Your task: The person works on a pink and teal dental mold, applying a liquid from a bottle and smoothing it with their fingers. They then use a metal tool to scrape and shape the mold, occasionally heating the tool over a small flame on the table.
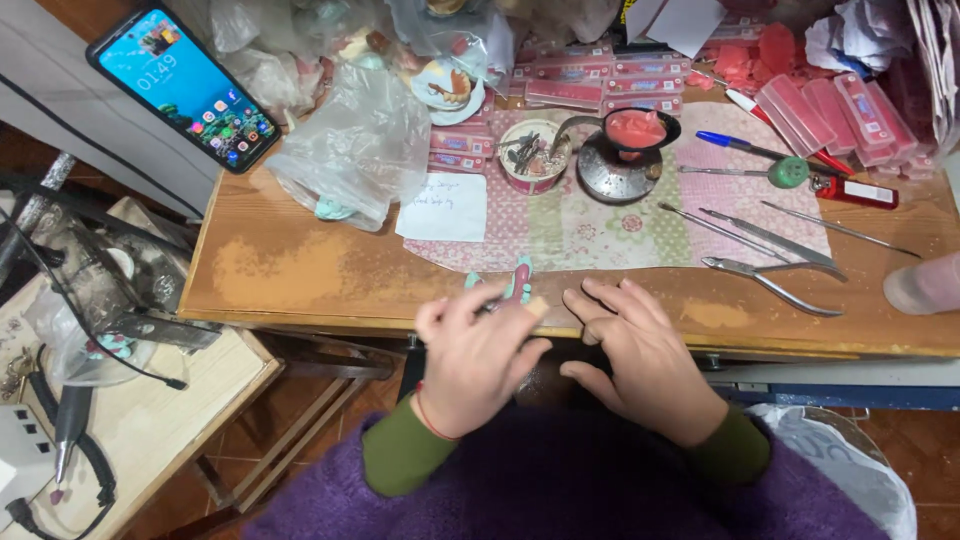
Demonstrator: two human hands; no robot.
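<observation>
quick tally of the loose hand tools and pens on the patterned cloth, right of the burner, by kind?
Thin metal instruments: 3
Metal pliers: 1
Green-knobbed tool: 1
Pens: 2, one blue, one white and red
Total: 7
Both hands are off these; the left hand holds a small pink and teal piece.

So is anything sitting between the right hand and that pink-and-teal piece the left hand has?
Nothing visible: the right hand rests at the table edge, just beside the pink-and-teal piece in the left hand, bare wood between.
</observation>
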